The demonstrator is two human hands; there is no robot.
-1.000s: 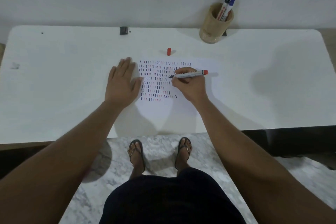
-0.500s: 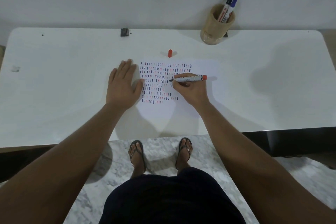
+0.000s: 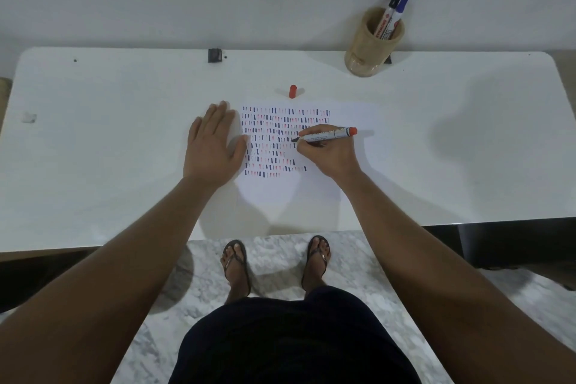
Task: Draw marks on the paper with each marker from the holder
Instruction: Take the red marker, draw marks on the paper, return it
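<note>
Gripping the red marker [image 3: 325,135], the right hand [image 3: 327,154] risked smearing wet marks; the left hand [image 3: 212,146] lay flat, steadying the paper [image 3: 349,115].

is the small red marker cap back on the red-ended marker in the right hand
No: the small red marker cap stands alone on the white table beyond the paper, while the red-ended marker in the right hand shows a bare tip.
</note>
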